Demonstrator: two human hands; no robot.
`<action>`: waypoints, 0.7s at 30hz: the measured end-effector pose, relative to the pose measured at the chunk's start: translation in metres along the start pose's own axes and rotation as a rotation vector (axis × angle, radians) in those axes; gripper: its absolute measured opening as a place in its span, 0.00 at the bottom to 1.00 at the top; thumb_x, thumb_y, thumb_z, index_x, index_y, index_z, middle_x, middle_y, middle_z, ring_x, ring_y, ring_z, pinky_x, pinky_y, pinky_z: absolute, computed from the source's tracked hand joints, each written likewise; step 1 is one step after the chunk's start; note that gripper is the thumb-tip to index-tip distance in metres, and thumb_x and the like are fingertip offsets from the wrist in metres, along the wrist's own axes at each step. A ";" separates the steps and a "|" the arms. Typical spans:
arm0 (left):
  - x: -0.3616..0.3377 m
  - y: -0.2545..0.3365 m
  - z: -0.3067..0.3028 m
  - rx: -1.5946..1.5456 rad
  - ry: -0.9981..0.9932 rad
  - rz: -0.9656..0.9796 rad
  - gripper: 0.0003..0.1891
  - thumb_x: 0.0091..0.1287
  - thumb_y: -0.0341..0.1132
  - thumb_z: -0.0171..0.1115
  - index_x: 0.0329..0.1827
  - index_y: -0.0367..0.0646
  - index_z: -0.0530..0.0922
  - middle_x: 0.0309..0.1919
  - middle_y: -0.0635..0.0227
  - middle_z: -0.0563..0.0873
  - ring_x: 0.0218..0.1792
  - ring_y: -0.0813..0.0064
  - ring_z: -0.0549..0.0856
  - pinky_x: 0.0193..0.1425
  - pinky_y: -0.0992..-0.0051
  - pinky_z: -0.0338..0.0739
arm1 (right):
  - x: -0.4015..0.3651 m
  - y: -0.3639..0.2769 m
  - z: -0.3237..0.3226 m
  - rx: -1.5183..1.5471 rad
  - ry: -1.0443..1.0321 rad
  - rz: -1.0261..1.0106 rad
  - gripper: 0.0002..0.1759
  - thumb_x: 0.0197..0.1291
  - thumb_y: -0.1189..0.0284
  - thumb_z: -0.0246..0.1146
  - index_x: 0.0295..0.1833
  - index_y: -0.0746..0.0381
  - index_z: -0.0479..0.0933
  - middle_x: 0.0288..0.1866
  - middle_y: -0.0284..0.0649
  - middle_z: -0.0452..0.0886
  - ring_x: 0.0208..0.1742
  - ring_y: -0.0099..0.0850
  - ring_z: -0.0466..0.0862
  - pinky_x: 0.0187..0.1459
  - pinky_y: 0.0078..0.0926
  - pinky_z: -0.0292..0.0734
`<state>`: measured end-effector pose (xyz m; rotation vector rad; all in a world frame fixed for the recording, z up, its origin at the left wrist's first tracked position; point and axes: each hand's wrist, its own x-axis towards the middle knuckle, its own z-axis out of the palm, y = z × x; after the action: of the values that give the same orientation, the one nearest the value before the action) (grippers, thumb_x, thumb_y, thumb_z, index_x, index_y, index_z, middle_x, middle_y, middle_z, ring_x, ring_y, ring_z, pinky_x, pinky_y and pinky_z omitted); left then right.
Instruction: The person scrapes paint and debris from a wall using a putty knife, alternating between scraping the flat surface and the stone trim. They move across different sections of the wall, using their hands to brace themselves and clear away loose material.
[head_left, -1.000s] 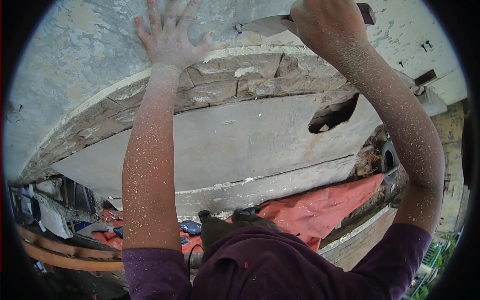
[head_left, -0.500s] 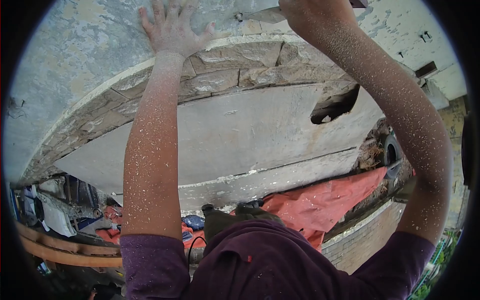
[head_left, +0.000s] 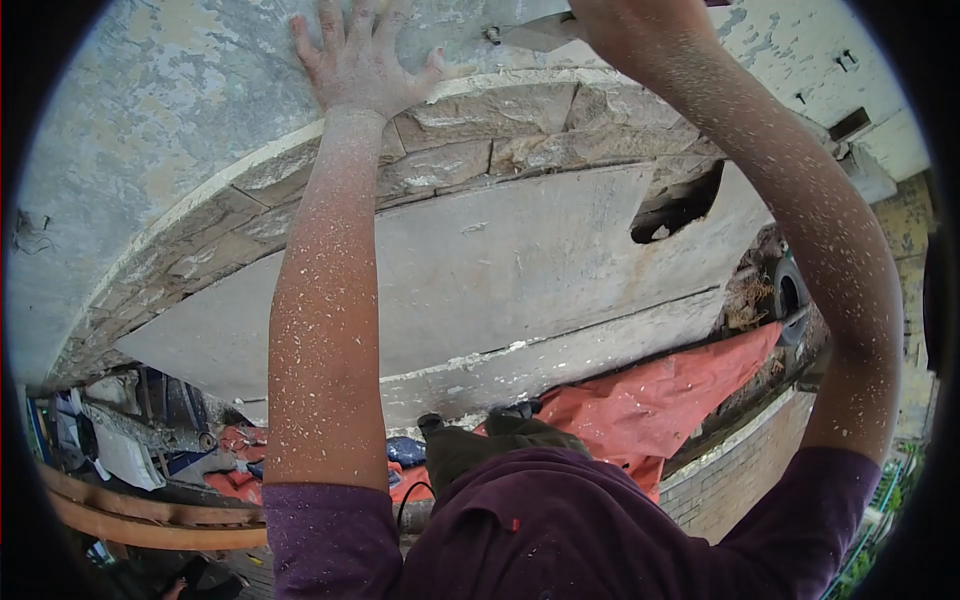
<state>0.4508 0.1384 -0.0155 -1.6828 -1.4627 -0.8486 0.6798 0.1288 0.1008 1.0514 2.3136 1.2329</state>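
Observation:
My left hand (head_left: pixel 362 65) lies flat with spread fingers against the wall (head_left: pixel 160 130), where patches of paint have flaked off. At the top edge my right hand (head_left: pixel 640 35) is closed around a scraper. The scraper's flat metal blade (head_left: pixel 540 33) points left and lies close to the wall, beside a small metal stub (head_left: pixel 492 36). Most of the handle is hidden in my fist or cut off by the frame. Pale flakes and dust cover both forearms.
Below the wall runs a curved stone edge (head_left: pixel 480 115), then a grey slab (head_left: pixel 500 240) with a ragged hole (head_left: pixel 680 205). Lower down lie an orange tarp (head_left: pixel 660 400), a tyre (head_left: pixel 790 295) and a wooden beam (head_left: pixel 160 525). Thin metal pins (head_left: pixel 846 60) stick out at upper right.
The whole view has shifted slightly, so the scene sits a little further right. My left hand stays flat on the wall, and the right still grips the scraper near the stub.

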 end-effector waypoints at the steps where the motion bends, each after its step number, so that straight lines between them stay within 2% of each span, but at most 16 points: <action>1: 0.002 -0.001 0.000 0.020 -0.020 -0.012 0.46 0.43 0.55 0.65 0.72 0.61 0.64 0.77 0.64 0.54 0.77 0.46 0.44 0.74 0.39 0.37 | 0.002 0.006 -0.004 0.008 0.011 0.082 0.13 0.62 0.66 0.55 0.33 0.57 0.84 0.33 0.37 0.86 0.37 0.32 0.85 0.61 0.38 0.60; 3: 0.006 -0.006 -0.002 0.019 -0.022 -0.023 0.46 0.43 0.55 0.66 0.72 0.61 0.63 0.77 0.64 0.54 0.77 0.46 0.44 0.74 0.39 0.37 | -0.004 -0.007 -0.026 -0.096 0.021 0.136 0.13 0.62 0.66 0.55 0.33 0.58 0.84 0.33 0.37 0.86 0.38 0.32 0.85 0.63 0.38 0.59; 5: -0.002 0.002 0.000 -0.006 -0.041 -0.023 0.47 0.43 0.55 0.66 0.73 0.61 0.63 0.77 0.65 0.53 0.77 0.47 0.44 0.74 0.39 0.36 | -0.004 -0.010 -0.021 -0.164 -0.143 -0.013 0.13 0.61 0.67 0.56 0.32 0.58 0.84 0.32 0.38 0.86 0.38 0.33 0.85 0.66 0.39 0.57; 6: -0.005 0.000 0.003 0.011 -0.008 -0.008 0.47 0.43 0.54 0.66 0.73 0.61 0.63 0.77 0.65 0.53 0.77 0.47 0.44 0.74 0.39 0.36 | -0.018 -0.012 -0.016 -0.259 0.040 -0.062 0.13 0.60 0.67 0.56 0.30 0.57 0.84 0.32 0.38 0.86 0.37 0.32 0.85 0.65 0.38 0.57; 8: 0.005 -0.002 0.008 0.023 0.068 0.018 0.47 0.43 0.54 0.66 0.73 0.61 0.63 0.77 0.65 0.53 0.77 0.48 0.43 0.74 0.40 0.36 | -0.007 0.005 -0.015 -0.195 0.038 0.022 0.13 0.60 0.66 0.56 0.30 0.57 0.84 0.31 0.37 0.86 0.38 0.31 0.85 0.65 0.38 0.57; 9: 0.000 -0.002 0.006 0.010 0.035 0.001 0.47 0.43 0.54 0.66 0.73 0.61 0.63 0.77 0.65 0.53 0.77 0.48 0.43 0.74 0.40 0.36 | 0.001 0.013 -0.014 -0.126 0.048 0.075 0.13 0.60 0.66 0.56 0.29 0.56 0.84 0.31 0.36 0.86 0.38 0.31 0.85 0.64 0.38 0.58; 11: 0.005 -0.002 0.000 -0.010 0.027 0.005 0.47 0.43 0.53 0.66 0.73 0.61 0.63 0.77 0.65 0.53 0.77 0.48 0.43 0.74 0.40 0.36 | 0.015 -0.025 0.006 -0.147 0.015 -0.166 0.14 0.62 0.66 0.54 0.30 0.54 0.85 0.32 0.35 0.86 0.40 0.29 0.84 0.66 0.38 0.55; 13: 0.003 0.000 -0.005 0.014 -0.091 -0.040 0.47 0.43 0.53 0.66 0.73 0.61 0.62 0.77 0.65 0.52 0.77 0.48 0.42 0.74 0.40 0.35 | 0.025 -0.020 0.000 -0.175 0.069 -0.126 0.14 0.62 0.66 0.53 0.31 0.53 0.85 0.34 0.35 0.86 0.41 0.29 0.84 0.65 0.38 0.55; 16: 0.001 -0.004 0.003 -0.024 -0.014 -0.004 0.47 0.43 0.53 0.67 0.73 0.61 0.62 0.77 0.64 0.51 0.77 0.49 0.41 0.74 0.39 0.34 | 0.006 0.006 -0.003 -0.046 0.105 0.052 0.14 0.62 0.66 0.54 0.31 0.53 0.85 0.33 0.36 0.86 0.39 0.30 0.85 0.63 0.40 0.59; 17: 0.001 -0.010 0.006 -0.018 -0.012 0.000 0.47 0.43 0.53 0.67 0.73 0.61 0.62 0.77 0.64 0.51 0.77 0.49 0.41 0.74 0.39 0.34 | 0.010 0.001 0.003 -0.043 0.110 0.056 0.14 0.62 0.66 0.54 0.31 0.53 0.85 0.33 0.36 0.86 0.39 0.30 0.85 0.63 0.40 0.59; 19: 0.000 -0.015 0.011 -0.098 0.032 0.082 0.42 0.56 0.61 0.56 0.76 0.75 0.51 0.79 0.78 0.39 0.78 0.56 0.31 0.72 0.40 0.25 | 0.006 -0.015 0.017 0.067 0.015 0.013 0.14 0.61 0.66 0.55 0.30 0.55 0.84 0.31 0.37 0.85 0.37 0.31 0.85 0.63 0.42 0.59; 21: -0.002 -0.017 0.013 -0.078 0.017 0.087 0.43 0.56 0.59 0.57 0.77 0.75 0.51 0.79 0.78 0.38 0.78 0.56 0.32 0.73 0.40 0.26 | 0.003 -0.005 0.015 0.026 0.040 -0.021 0.14 0.61 0.66 0.54 0.29 0.55 0.85 0.29 0.38 0.85 0.36 0.32 0.85 0.64 0.41 0.59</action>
<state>0.4337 0.1500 -0.0219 -1.7794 -1.3507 -0.8801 0.6841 0.1381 0.0878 1.0170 2.3706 1.2307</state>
